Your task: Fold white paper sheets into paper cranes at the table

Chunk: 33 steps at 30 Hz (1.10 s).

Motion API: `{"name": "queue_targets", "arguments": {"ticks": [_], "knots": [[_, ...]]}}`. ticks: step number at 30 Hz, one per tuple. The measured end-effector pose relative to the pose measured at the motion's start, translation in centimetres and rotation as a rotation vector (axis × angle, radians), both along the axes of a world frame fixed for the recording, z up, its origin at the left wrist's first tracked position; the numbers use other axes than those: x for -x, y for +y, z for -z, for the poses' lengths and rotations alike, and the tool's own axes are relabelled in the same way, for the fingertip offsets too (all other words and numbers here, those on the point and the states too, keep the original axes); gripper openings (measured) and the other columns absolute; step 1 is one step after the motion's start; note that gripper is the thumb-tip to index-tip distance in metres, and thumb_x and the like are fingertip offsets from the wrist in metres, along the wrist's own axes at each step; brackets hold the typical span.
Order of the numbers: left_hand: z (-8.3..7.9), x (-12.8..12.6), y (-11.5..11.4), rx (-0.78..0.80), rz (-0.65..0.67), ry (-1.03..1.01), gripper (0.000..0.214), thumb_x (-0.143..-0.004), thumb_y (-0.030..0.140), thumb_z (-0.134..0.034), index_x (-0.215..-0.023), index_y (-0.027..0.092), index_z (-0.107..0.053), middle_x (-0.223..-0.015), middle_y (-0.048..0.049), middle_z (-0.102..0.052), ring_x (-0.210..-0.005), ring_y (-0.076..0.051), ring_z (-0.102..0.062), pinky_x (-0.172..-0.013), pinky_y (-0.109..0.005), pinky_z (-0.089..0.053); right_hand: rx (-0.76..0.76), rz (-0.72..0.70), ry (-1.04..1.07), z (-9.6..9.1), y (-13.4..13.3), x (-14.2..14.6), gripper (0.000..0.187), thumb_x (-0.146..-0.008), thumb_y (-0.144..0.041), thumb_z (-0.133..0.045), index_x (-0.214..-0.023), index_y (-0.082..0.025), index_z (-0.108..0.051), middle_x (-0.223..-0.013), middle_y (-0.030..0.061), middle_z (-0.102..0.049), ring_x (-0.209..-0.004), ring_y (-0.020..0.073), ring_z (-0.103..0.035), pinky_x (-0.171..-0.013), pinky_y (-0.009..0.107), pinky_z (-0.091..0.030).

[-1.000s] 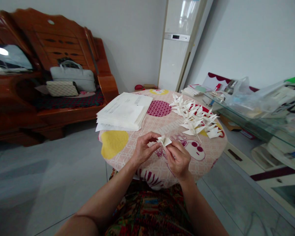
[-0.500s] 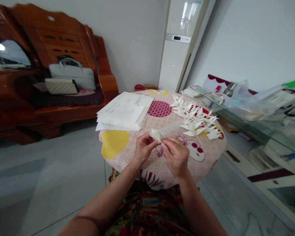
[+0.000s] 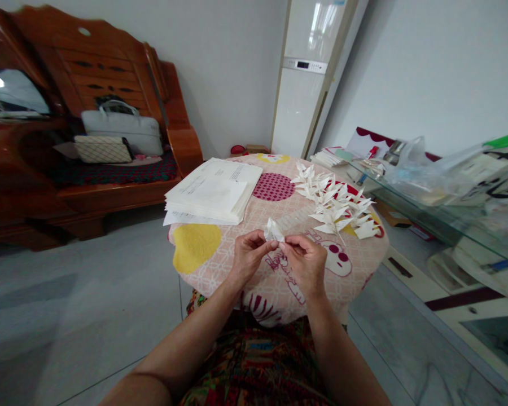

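Both of my hands meet over the near part of a small round table (image 3: 220, 265) with a pink patterned cloth. My left hand (image 3: 249, 257) and my right hand (image 3: 307, 260) each pinch the same small folded white paper piece (image 3: 274, 230), which sticks up between the fingertips. A stack of white paper sheets (image 3: 214, 192) lies on the table's far left. Several finished white folded paper figures (image 3: 336, 203) are spread over the table's right side.
A wooden bench (image 3: 110, 186) with a grey bag (image 3: 121, 128) stands at the back left. A tall white floor air conditioner (image 3: 300, 84) stands against the far wall. A glass shelf (image 3: 427, 208) with plastic bags and papers runs along the right. Grey tiled floor lies to the left.
The folded piece has been turned and raised between my fingertips, from lying flat to the right to standing upright. My hands have drawn closer together.
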<state>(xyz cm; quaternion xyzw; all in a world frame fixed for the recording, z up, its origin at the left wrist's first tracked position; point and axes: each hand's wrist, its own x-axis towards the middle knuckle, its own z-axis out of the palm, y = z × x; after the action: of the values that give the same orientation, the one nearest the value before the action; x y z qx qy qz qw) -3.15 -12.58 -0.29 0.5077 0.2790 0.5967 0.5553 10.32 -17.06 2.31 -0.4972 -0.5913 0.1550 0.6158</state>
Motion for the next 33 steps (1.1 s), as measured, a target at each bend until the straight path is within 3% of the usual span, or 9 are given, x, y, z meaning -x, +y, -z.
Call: {"name": "queue_targets", "arguments": {"ticks": [8, 16, 23, 33], "knots": [[-0.6, -0.1, -0.2, 0.018, 0.020, 0.022, 0.025, -0.071, 0.034, -0.086, -0.066, 0.015, -0.070, -0.063, -0.0014, -0.068, -0.058, -0.012, -0.061, -0.059, -0.023, -0.049, -0.014, 0.048, -0.042, -0.3, 0.1, -0.5, 0.006, -0.079, -0.024, -0.073, -0.075, -0.020, -0.072, -0.074, 0.0030, -0.070, -0.070, 0.0174, -0.067, -0.066, 0.030, -0.056], [-0.7, -0.4, 0.0, 0.147, 0.126, -0.098, 0.026, -0.068, 0.034, -0.088, -0.075, 0.014, -0.072, -0.071, -0.0013, -0.072, -0.060, -0.011, -0.063, -0.062, -0.022, -0.053, 0.220, -0.103, 0.182, -0.5, -0.2, -0.2, 0.014, -0.074, -0.029, -0.079, -0.078, -0.017, -0.074, -0.066, 0.0025, -0.072, -0.058, 0.0158, -0.066, -0.054, 0.025, -0.053], [-1.0, -0.7, -0.4, 0.196, 0.188, -0.200, 0.031, -0.064, 0.035, -0.091, -0.082, 0.016, -0.075, -0.076, -0.0012, -0.075, -0.063, -0.011, -0.066, -0.066, -0.023, -0.055, 0.099, 0.012, 0.073, -1.3, -1.5, 0.3, 0.011, -0.077, -0.029, -0.077, -0.078, -0.018, -0.074, -0.070, 0.0021, -0.072, -0.058, 0.0142, -0.064, -0.053, 0.024, -0.051], [-1.4, -0.9, -0.7, 0.220, 0.182, -0.228, 0.028, -0.062, 0.033, -0.091, -0.076, 0.016, -0.075, -0.072, 0.0005, -0.072, -0.060, -0.010, -0.063, -0.064, -0.022, -0.054, 0.065, 0.014, 0.030, -1.6, -2.0, 0.4, 0.007, -0.080, -0.025, -0.074, -0.076, -0.019, -0.073, -0.065, 0.0016, -0.071, -0.057, 0.0148, -0.064, -0.052, 0.025, -0.050]]}}
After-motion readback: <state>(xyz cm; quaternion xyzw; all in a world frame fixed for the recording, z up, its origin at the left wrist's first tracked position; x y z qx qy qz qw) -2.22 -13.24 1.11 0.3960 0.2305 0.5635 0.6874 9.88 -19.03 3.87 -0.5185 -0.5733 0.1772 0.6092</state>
